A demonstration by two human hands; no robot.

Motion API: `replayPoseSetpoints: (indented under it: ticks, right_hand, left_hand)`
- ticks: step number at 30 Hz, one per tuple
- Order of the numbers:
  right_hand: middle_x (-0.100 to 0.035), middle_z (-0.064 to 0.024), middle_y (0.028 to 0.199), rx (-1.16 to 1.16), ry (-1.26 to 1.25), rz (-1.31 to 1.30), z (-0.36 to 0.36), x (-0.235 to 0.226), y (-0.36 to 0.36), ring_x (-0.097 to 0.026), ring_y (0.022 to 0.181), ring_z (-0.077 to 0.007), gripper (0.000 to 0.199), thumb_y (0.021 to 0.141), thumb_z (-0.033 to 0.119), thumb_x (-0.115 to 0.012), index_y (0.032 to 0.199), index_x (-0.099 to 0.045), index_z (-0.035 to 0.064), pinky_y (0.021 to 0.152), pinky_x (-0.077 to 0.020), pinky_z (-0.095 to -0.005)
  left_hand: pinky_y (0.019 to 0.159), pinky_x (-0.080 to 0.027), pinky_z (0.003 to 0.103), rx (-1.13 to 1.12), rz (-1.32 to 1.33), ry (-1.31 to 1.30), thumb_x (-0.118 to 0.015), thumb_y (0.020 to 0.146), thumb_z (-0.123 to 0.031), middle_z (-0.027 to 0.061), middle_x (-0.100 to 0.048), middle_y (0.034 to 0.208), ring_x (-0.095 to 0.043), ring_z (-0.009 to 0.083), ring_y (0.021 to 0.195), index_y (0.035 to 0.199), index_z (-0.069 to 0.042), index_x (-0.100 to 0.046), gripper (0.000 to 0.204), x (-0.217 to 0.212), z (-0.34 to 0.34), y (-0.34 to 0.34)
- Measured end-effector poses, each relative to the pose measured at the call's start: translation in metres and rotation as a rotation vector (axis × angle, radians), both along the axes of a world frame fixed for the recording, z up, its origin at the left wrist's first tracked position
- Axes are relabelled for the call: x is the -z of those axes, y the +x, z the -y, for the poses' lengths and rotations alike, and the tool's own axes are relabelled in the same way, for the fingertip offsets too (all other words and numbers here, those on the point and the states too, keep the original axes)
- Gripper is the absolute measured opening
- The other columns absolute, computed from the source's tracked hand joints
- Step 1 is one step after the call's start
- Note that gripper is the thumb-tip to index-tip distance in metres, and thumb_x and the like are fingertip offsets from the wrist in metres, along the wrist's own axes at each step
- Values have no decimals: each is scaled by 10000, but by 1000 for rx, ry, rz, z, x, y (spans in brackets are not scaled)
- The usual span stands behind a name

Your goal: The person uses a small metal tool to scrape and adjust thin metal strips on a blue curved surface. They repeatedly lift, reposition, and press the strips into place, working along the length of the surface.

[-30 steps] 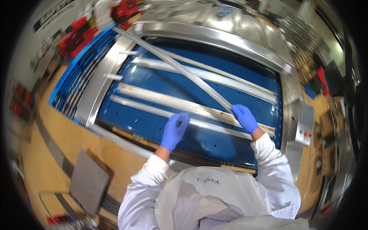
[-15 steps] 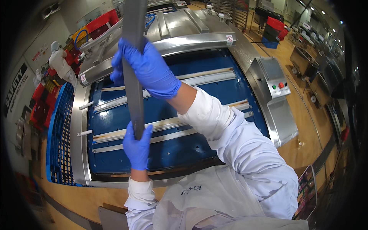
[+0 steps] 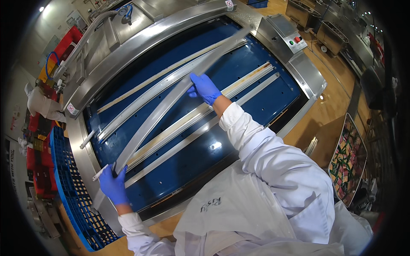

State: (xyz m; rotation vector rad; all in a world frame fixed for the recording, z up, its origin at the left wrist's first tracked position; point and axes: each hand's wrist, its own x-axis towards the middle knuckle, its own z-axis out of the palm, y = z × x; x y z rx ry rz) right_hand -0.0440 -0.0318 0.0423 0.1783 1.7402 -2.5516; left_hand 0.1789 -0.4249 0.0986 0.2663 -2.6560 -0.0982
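A long, flat grey metal strip (image 3: 144,132) slants across the blue bed (image 3: 173,147) of a steel machine, above the pale bars there. My left hand (image 3: 114,187), in a blue glove, is closed around its lower part, by the bed's left edge. Farther up, my right hand (image 3: 206,89), gloved alike, grips the strip near its middle; some fingers are hidden. Below the strip lie a far white bar (image 3: 124,120) and a near bar (image 3: 179,126) with a brownish stripe. A thinner pale bar (image 3: 166,155) lies nearest me.
A steel lid (image 3: 149,37) rises behind the bed. At its right stands a control box (image 3: 294,41) with green and red buttons. A blue plastic pallet (image 3: 70,187) leans at the left. A bin of colourful packs (image 3: 348,164) stands at the right; another person (image 3: 42,102) is far left.
The strip has swung from nearly upright to a low slant across the bed. My left hand moved down and left, my right hand to the right. The view has turned too.
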Motion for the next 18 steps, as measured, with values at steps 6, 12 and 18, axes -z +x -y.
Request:
replayPoseSetpoints:
  ticks: [6,12,18]
  right_hand:
    - [-665,-114,836,-9,181,237,-9,79,-35,-623,605,-178,425,981,389,-517,1048,-590,-24,494,-501,-287]
    - [-699,-140,885,16,344,403,-18,114,-77,-675,687,-232,405,971,381,-531,1078,-600,-3,584,-546,-342]
    - [-658,-135,846,8,387,569,-110,180,-92,-634,729,-260,417,960,377,-565,1139,-597,1,682,-534,-379]
  left_hand:
    - [766,-502,425,160,141,-40,-801,672,-502,103,-670,884,-625,325,849,960,-99,-688,508,35,32,-93]
    - [811,-514,415,255,243,74,-775,700,-549,122,-689,951,-644,333,916,1028,-111,-708,551,100,43,-168]
    - [838,-520,446,274,472,211,-741,707,-595,113,-661,1053,-627,319,1008,1094,-156,-679,588,138,21,-218]
